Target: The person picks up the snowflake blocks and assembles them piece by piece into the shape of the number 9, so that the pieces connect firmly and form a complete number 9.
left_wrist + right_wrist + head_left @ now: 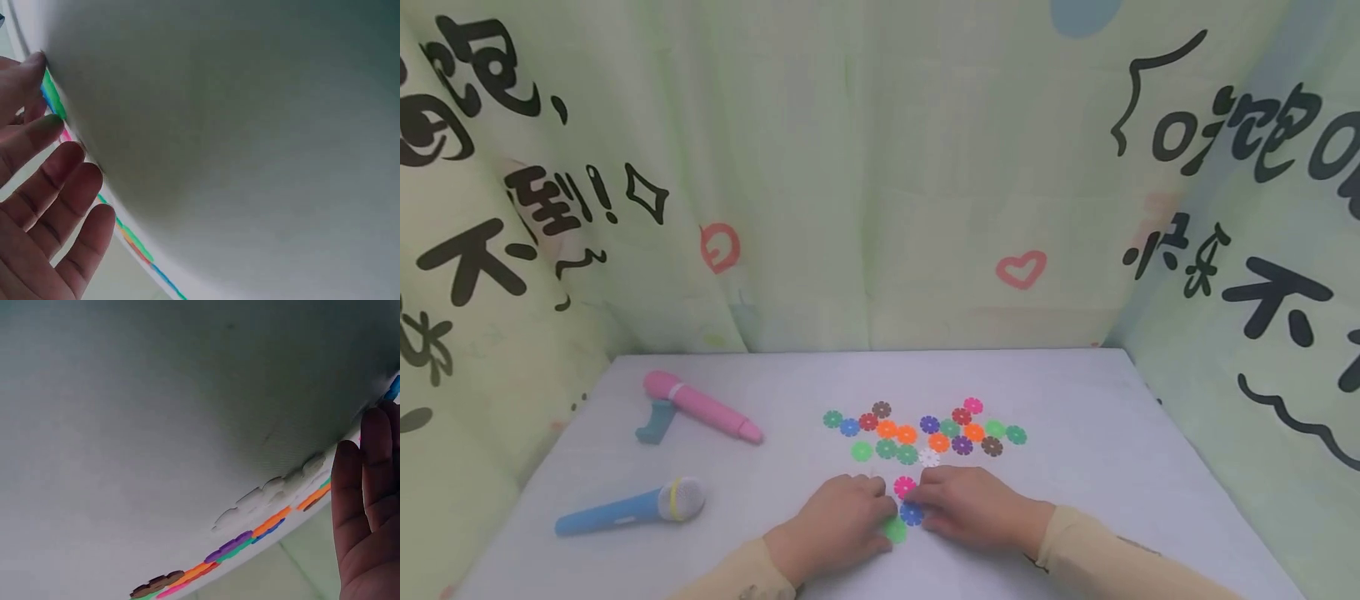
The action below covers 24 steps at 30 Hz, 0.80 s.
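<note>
Head view: your left hand (842, 521) had its grip clamped on a green disc (895, 530), thumb and forefinger at opposite edges, and your right hand (966, 504) had its grip closed about a blue disc (912, 513) just beyond it. Those two discs lay side by side between your hands, with a pink disc (904, 487) touching the blue one's far side; whether their slots were interlocked or the edges merely met, you could not tell. The step in hand seemed to be fitting the green disc to the blue one, and it called for holding the blue steady, keeping both flat and bringing the green in by its rim with light pressure, since a hard push could have skewed the pink. Beyond your fingertips, a white disc (929, 457) lay near the foot of two spreading groups of coloured discs, which your knuckles needed to clear. The counter (1112, 475) was pale and smooth, so loose discs would likely have slid easily. On its left lay a blue microphone (625, 510), and farther back a pink microphone (711, 411) beside a teal piece (657, 422). Pale green curtains (805, 175) with black lettering enclosed the back and both sides.
</note>
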### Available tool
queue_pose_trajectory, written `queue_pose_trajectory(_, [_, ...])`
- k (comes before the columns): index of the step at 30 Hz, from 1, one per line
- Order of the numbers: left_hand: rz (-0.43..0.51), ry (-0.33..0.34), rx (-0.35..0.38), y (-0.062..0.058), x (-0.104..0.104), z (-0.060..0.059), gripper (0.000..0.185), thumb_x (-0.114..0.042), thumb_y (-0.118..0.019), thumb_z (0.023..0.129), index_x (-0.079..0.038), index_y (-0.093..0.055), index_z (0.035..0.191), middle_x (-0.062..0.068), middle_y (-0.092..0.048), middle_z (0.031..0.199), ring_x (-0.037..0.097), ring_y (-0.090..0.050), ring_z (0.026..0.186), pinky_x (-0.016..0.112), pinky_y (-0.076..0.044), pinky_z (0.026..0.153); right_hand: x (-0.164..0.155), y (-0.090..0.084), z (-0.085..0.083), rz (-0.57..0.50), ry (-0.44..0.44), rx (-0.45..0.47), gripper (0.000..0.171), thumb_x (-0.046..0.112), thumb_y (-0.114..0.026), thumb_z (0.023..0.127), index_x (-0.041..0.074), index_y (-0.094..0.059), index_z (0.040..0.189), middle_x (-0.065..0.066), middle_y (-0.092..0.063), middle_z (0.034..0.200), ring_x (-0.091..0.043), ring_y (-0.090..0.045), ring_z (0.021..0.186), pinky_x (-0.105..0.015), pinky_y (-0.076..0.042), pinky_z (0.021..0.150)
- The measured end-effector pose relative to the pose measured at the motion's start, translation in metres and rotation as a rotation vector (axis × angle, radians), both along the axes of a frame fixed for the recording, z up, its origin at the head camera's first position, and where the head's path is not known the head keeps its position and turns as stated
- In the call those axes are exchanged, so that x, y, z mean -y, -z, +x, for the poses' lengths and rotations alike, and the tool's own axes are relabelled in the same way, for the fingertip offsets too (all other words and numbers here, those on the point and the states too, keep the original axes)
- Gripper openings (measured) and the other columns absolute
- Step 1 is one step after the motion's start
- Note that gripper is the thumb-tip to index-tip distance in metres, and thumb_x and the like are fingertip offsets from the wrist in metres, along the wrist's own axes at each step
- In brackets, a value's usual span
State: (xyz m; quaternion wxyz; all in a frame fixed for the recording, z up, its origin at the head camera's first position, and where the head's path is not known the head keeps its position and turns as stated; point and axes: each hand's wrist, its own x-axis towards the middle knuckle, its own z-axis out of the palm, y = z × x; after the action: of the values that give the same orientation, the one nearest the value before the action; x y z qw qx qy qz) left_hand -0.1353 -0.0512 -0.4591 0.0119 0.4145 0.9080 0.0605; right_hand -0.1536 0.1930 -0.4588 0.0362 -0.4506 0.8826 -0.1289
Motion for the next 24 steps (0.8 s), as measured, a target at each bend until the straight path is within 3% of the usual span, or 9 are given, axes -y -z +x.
queue_pose_trajectory(8, [0.038,-0.104,0.181,0.0028,-0.0065,-0.0024,0.026,-0.034,-0.082,0.083,-0.022,-0.072,0.104,-0.016,-0.054,0.083,0.001,-0.050,0.073,0.023,-0.048,0.072,0.0058,-0.0020,-0.0030,0.025,0.060,0.071,0.029,0.021,-0.075,0.091,0.025,-0.071,0.120,0.017,-0.061,0.103,0.000,-0.058,0.094,-0.025,-0.052,0.083])
queue_pose_trajectory(17, [0.116,-0.169,0.272,0.0047,-0.0020,-0.0015,0.028,-0.031,-0.084,0.080,-0.020,-0.067,0.099,-0.015,-0.052,0.086,0.002,-0.049,0.074,0.023,-0.049,0.073,0.0097,-0.0032,-0.0067,0.048,0.133,0.157,0.018,0.025,-0.076,0.090,0.027,-0.068,0.106,0.020,-0.058,0.097,0.000,-0.058,0.090,-0.027,-0.053,0.082])
queue_pose_trajectory(24, [0.153,-0.207,0.330,0.0067,0.0018,-0.0003,0.028,-0.029,-0.085,0.080,-0.023,-0.063,0.097,-0.017,-0.050,0.083,0.002,-0.048,0.072,0.023,-0.048,0.073,0.0095,-0.0024,-0.0036,0.007,0.099,0.154,0.035,0.024,-0.077,0.088,0.026,-0.068,0.121,0.018,-0.059,0.106,-0.001,-0.058,0.094,-0.027,-0.053,0.083])
